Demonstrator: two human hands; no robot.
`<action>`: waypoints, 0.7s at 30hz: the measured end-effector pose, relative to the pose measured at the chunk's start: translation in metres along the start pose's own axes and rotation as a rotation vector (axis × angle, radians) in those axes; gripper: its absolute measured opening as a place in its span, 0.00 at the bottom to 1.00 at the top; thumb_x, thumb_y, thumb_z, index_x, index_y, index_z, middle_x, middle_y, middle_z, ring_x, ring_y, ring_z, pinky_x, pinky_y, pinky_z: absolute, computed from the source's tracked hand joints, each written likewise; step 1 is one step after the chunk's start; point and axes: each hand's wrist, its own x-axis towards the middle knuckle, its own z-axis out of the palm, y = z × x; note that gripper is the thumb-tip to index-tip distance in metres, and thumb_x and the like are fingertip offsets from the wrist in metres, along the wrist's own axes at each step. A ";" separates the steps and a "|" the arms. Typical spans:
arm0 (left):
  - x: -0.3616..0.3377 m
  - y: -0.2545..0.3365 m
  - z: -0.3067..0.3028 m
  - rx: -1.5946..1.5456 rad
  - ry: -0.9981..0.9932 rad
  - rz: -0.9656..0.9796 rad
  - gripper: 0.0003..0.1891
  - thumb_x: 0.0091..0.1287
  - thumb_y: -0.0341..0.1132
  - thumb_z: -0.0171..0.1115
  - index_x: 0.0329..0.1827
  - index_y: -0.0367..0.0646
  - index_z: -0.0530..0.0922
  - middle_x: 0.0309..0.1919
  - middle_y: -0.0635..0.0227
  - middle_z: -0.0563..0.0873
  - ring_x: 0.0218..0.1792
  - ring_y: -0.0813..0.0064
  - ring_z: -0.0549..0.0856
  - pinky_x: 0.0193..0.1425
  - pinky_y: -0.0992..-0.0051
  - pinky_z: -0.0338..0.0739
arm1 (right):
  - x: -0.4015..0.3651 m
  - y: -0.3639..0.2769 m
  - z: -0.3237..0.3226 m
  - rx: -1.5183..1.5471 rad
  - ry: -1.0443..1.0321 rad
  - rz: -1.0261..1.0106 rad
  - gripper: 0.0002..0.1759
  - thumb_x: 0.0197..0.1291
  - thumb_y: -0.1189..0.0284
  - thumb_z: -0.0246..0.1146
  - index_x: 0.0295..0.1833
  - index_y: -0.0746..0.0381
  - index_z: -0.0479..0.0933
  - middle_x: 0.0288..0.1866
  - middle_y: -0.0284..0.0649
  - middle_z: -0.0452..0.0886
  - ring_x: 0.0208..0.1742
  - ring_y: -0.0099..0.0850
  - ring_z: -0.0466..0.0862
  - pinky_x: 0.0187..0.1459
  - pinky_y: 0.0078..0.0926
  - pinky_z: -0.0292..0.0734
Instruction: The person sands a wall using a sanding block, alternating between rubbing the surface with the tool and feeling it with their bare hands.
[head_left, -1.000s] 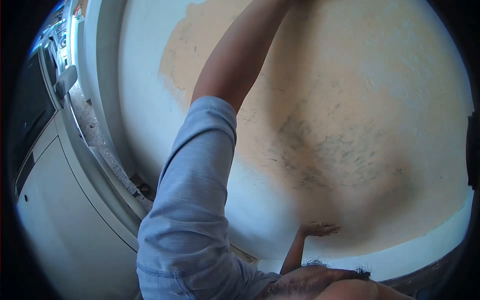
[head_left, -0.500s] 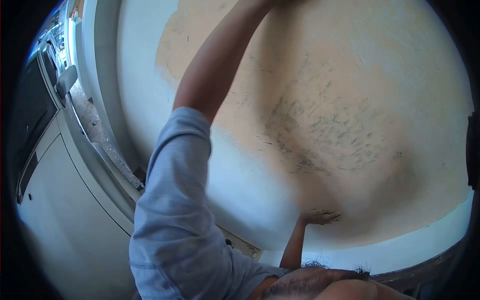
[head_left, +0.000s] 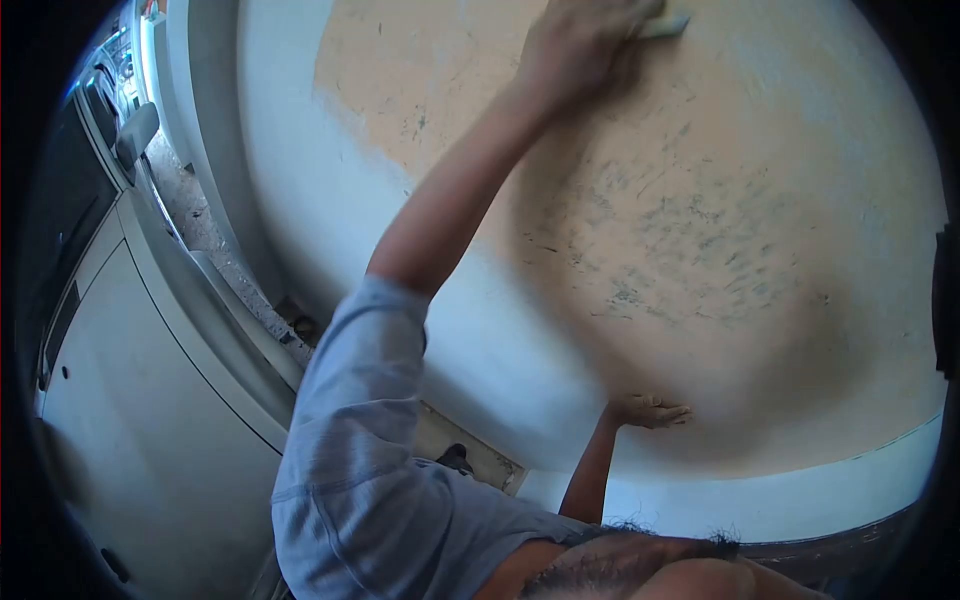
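My left hand [head_left: 590, 45], at the end of a grey-sleeved arm, is raised to the upper part of a wall [head_left: 720, 150] with a tan patch. Its fingers are closed around a small pale block-like piece [head_left: 665, 25], of which only one end shows; the hand is blurred. Lower down, my right hand [head_left: 650, 410] is close to the wall, fingers stretched out sideways with pale smudges on them. Nothing shows in its grasp. Dark scratch-like marks [head_left: 700, 240] cover the tan area between both hands.
A light-coloured vehicle [head_left: 160, 400] with a side mirror [head_left: 137, 133] stands close on the left. Rough ground [head_left: 190, 210] shows between it and the wall. A dark shoe-like object [head_left: 455, 458] lies low near the wall's foot. Part of my face fills the bottom edge.
My left hand has come down into view from the top edge, showing the pale piece. My right hand stays nearly in place, slightly higher in view. The camera view has shifted a little.
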 end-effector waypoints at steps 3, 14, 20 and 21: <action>-0.020 0.011 0.009 -0.026 0.031 -0.189 0.24 0.57 0.30 0.63 0.59 0.47 0.78 0.60 0.61 0.80 0.64 0.60 0.76 0.72 0.59 0.65 | 0.008 0.004 0.000 -0.008 -0.005 0.003 0.39 0.73 0.51 0.34 0.73 0.74 0.52 0.75 0.65 0.52 0.76 0.61 0.52 0.71 0.60 0.48; -0.058 -0.053 -0.029 0.083 -0.075 -0.153 0.18 0.68 0.33 0.52 0.60 0.44 0.76 0.60 0.57 0.79 0.62 0.57 0.76 0.67 0.59 0.68 | -0.002 0.004 0.005 -0.024 0.037 -0.017 0.36 0.73 0.53 0.36 0.73 0.72 0.54 0.74 0.61 0.55 0.76 0.57 0.54 0.72 0.57 0.49; -0.191 -0.045 -0.049 0.263 -0.222 -0.026 0.26 0.61 0.26 0.52 0.63 0.57 0.76 0.60 0.59 0.80 0.64 0.53 0.75 0.71 0.51 0.64 | 0.002 -0.002 0.002 0.014 0.032 0.053 0.37 0.73 0.52 0.37 0.72 0.73 0.56 0.74 0.61 0.56 0.76 0.56 0.55 0.72 0.57 0.51; -0.271 -0.032 -0.044 0.491 -0.422 -0.078 0.25 0.62 0.26 0.52 0.62 0.60 0.78 0.62 0.58 0.79 0.66 0.52 0.74 0.72 0.46 0.60 | -0.002 -0.007 0.003 0.026 0.036 0.079 0.37 0.73 0.51 0.37 0.72 0.73 0.56 0.74 0.61 0.57 0.76 0.56 0.55 0.71 0.57 0.51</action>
